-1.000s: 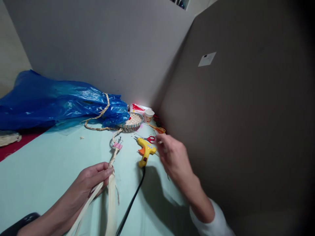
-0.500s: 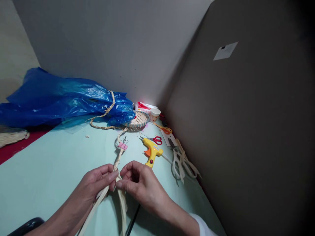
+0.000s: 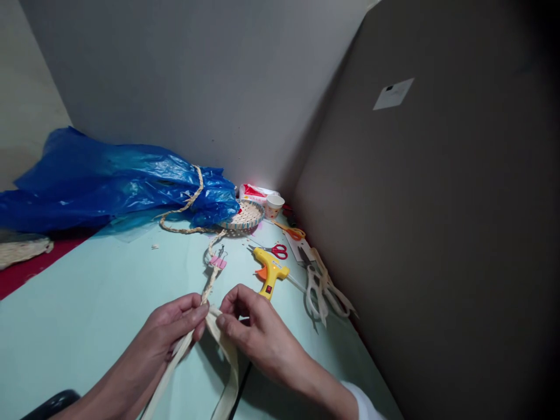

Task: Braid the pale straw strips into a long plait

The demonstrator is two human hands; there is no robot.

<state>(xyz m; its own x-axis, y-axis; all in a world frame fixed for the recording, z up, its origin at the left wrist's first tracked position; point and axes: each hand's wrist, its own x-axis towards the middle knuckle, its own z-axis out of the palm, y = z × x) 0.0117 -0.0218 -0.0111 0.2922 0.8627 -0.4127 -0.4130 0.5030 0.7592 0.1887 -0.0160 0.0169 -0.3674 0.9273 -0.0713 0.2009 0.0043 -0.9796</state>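
Observation:
A pale braid [image 3: 210, 286] of flat plant-fibre strands runs toward me from a pink binder clip [image 3: 218, 262]. My left hand [image 3: 181, 321] pinches the braid at its working end, thumb on top. A loose strand hangs from under that hand toward the front edge of the view. My right hand [image 3: 258, 332] is closed on another flat pale strand [image 3: 226, 344], held just right of the braid, its tail curving down. The fingertips of the two hands are a short gap apart.
Right of the braid lie a yellow glue gun [image 3: 272, 269], red scissors [image 3: 279, 251] and large white-handled scissors [image 3: 315, 294]. Farther back are a woven basket [image 3: 247, 214], a paper cup [image 3: 274, 205] and a blue plastic bag [image 3: 122, 181]. A grey partition [image 3: 415, 233] bounds the right.
My right hand has drawn slightly right, away from my left, pulling its strand outward so it fans wider. My left hand keeps its pinch on the braid.

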